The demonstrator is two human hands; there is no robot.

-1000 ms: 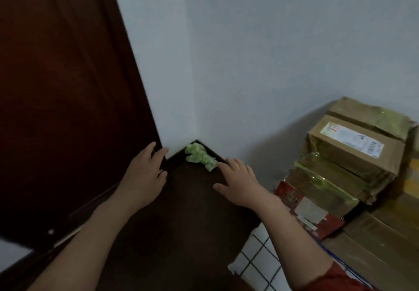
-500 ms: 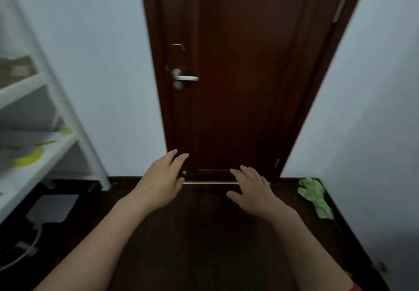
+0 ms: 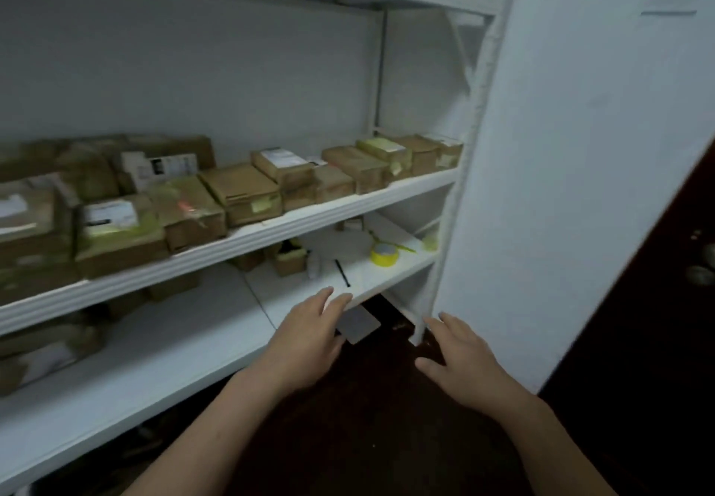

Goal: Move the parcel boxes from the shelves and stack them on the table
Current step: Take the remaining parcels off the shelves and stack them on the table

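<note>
Far left, middle shelf (image 3: 271, 233) of a white rack: parcel boxes (image 3: 240, 193) in a row running right to the rack's corner post, brown cardboard, several with white labels and yellowish tape. Left end of the row blurred; some boxes there are stacked two high. None on a table – no table in view.

Lower shelf (image 3: 174, 341): more brown boxes at left, in shadow. Toward its right end, a few small boxes, a black pen (image 3: 342, 273) and a yellow tape roll (image 3: 384, 255) lying flat.

Left hand (image 3: 305, 341): palm down, fingers straight and close together, holding nothing. Fingertips over the front edge of the lower shelf – contact cannot be told. Pale flat card (image 3: 358, 327) on the dark floor just beyond it.

Right hand (image 3: 460, 364): palm down, fingers slightly spread, thumb out to the side, empty, near the foot of the rack's right post.

Right of the rack: white wall (image 3: 580, 147), then a dark door (image 3: 657, 321).
</note>
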